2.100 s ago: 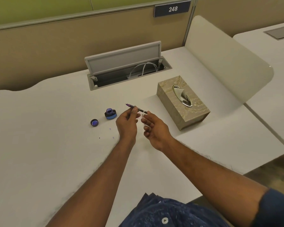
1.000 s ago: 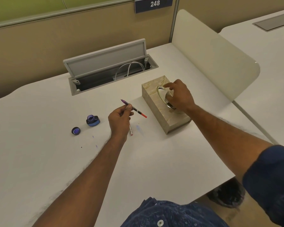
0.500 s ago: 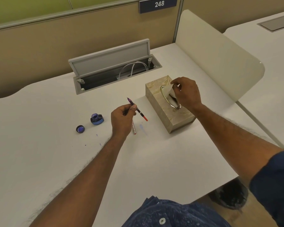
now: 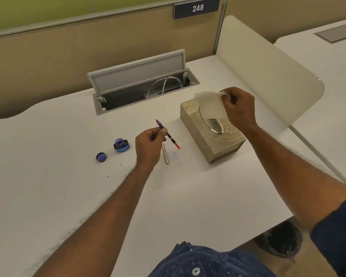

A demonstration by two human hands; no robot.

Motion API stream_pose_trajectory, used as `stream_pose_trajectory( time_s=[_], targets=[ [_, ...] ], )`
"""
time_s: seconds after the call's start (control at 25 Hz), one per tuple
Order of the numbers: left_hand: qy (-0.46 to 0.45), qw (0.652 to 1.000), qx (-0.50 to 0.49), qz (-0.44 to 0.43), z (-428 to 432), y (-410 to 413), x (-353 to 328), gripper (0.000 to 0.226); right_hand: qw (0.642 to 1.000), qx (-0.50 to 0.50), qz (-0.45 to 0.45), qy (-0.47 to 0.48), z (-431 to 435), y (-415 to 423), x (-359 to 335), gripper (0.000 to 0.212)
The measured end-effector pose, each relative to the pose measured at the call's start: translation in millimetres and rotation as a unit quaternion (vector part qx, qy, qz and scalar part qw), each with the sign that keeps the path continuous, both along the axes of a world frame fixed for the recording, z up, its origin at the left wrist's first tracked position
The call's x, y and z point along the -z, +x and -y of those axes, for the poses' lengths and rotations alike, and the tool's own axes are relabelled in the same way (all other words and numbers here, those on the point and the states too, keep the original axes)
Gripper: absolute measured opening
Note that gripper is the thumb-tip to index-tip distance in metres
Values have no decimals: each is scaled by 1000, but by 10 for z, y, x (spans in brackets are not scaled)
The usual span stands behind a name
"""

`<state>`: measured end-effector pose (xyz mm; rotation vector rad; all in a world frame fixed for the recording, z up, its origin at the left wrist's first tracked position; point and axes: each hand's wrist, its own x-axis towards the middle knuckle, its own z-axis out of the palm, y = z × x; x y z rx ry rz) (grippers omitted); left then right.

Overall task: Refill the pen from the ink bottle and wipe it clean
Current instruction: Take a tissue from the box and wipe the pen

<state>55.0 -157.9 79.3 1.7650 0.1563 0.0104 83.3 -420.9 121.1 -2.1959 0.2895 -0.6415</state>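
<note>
My left hand pinches a thin pen with a purple-stained nib pointing up and away and a red rear end. A silvery pen barrel lies on the desk just right of that hand. The open blue ink bottle stands to the left, its cap lying beside it. My right hand is above the beige tissue box, gripping a white tissue that is drawn partly out of the box's metal slot.
An open cable hatch with white wires sits at the back of the white desk. A cream divider panel stands to the right. Small ink spots mark the desk near the pen.
My right hand left the pen, reached to the tissue box, and has pulled a tissue up out of the slot. The left hand keeps holding the pen in about the same place.
</note>
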Motion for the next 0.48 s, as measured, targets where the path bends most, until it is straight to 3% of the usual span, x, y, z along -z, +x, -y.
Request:
stream_pose_trajectory(
  time_s=[0.24,0.48],
  targets=[
    [1,1000,-2,-2,-92,-10,-16,25,980,1,-25,197,-115,-33,-26,15],
    [-7,1000,-2,-6,-279,-80,-36,17,951,-41,-51,301,-651,-227,37,4]
  ],
)
